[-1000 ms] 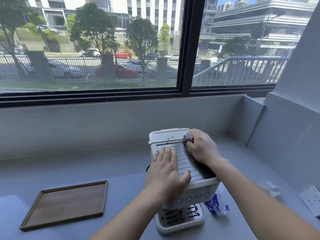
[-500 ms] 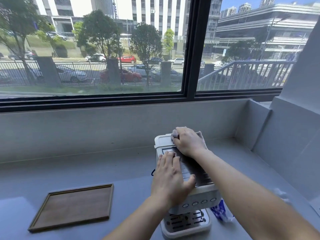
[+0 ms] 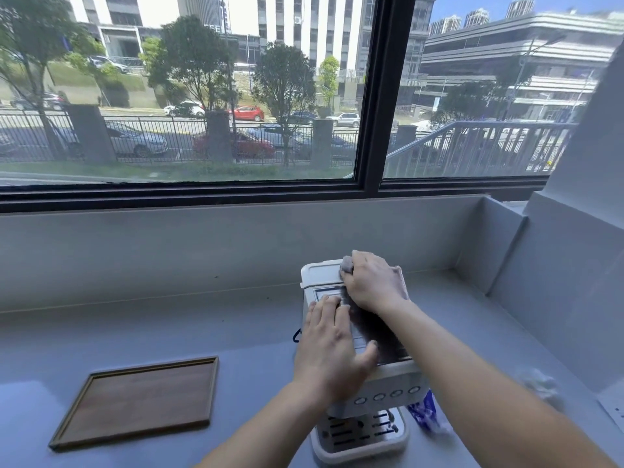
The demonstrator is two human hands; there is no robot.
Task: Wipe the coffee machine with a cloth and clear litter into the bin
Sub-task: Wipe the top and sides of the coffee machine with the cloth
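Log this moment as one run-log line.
step: wiping machine top | right hand: presses cloth at rear of coffee machine | left hand: flat on top, bracing | litter: blue wrapper on counter

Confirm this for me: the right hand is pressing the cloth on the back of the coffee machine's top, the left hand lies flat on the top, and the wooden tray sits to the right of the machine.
One thing is wrong: the wooden tray sits to the left of the coffee machine, not the right, as the head view shows. The rest holds: the right hand presses the cloth at the back of the top, and the left hand lies flat on it.
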